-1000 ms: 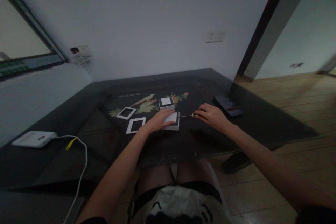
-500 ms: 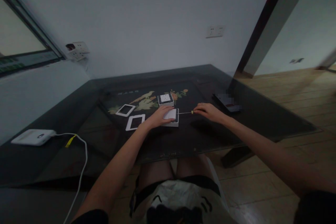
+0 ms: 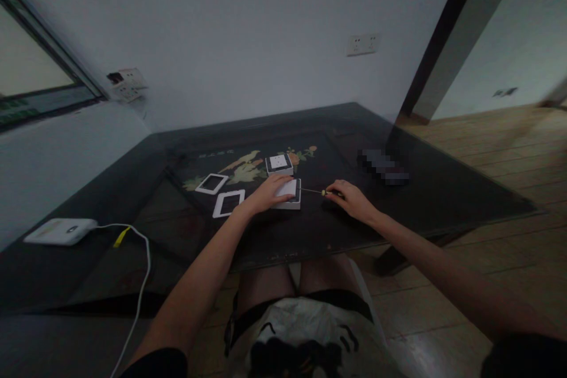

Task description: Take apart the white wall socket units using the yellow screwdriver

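Nearest on the worktop (image 3: 443,204): white device (image 3: 59,231) with a cable, unchanged over the last second.

Right hand (image 3: 352,199): pinching the screwdriver (image 3: 311,191) by its handle, thumb against fingertips. Change: the hand has come a little nearer the body; the handle end now sits slightly nearer than the tip, and more of the handle shows than half a second ago. Reads as a fresh turn or regrip. Shaft tip remains at the right side of the white unit (image 3: 290,204); whether it is seated cannot be told.

Left hand (image 3: 268,190): spread over that unit, thumb along its near part, no clear shift. The unit lies on the worktop under this palm. Inference: bracing against the tool; same step, nothing visibly freed.

Beside the left wrist: nearer frame (image 3: 218,204); farther frame (image 3: 202,182) just beyond. Both unmoved.

Beyond the fingers: second unit (image 3: 279,162), socket holes up, untouched. To its right, a dark object (image 3: 383,166), pixelated.

Far wall: socket plate (image 3: 363,44).
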Motion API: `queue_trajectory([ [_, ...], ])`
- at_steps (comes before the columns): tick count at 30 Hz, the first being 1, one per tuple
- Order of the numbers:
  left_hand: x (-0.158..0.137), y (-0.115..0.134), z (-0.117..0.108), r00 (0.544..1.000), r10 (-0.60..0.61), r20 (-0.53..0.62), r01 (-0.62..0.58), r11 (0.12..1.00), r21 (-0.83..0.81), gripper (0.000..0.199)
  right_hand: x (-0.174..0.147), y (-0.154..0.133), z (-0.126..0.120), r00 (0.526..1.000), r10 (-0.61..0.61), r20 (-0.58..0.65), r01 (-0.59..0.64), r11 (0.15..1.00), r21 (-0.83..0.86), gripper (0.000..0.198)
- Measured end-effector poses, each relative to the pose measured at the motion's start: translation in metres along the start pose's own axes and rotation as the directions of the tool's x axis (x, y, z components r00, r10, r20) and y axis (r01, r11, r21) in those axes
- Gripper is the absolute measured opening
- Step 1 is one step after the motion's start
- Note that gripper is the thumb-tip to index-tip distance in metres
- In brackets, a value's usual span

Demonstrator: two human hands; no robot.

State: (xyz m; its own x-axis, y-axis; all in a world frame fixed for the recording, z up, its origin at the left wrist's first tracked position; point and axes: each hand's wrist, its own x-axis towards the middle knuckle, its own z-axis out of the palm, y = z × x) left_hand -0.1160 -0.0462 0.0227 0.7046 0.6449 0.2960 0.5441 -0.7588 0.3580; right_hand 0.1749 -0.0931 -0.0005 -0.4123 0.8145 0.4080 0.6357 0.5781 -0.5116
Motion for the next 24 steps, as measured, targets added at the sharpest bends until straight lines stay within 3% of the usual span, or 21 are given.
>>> queue_trajectory([
  [4, -0.001, 0.0, 0.001, 1.0, -0.004, -0.009, 0.004, 1.0, -0.016, 0.05, -0.001, -0.001, 0.002, 0.999, -0.032, 0.026, 0.033, 0.999, -0.041, 0.011],
  [12, -0.001, -0.005, 0.002, 0.999, -0.003, -0.043, 0.002, 0.999, -0.032, 0.05, 0.0, -0.011, 0.01, 0.992, 0.105, 0.076, -0.106, 0.994, 0.014, 0.016],
  [24, 0.004, -0.005, 0.006, 0.999, -0.01, -0.05, 0.013, 0.998, 0.061, 0.047, -0.001, -0.013, 0.015, 0.988, 0.148, 0.052, -0.145, 0.987, -0.065, 0.018],
])
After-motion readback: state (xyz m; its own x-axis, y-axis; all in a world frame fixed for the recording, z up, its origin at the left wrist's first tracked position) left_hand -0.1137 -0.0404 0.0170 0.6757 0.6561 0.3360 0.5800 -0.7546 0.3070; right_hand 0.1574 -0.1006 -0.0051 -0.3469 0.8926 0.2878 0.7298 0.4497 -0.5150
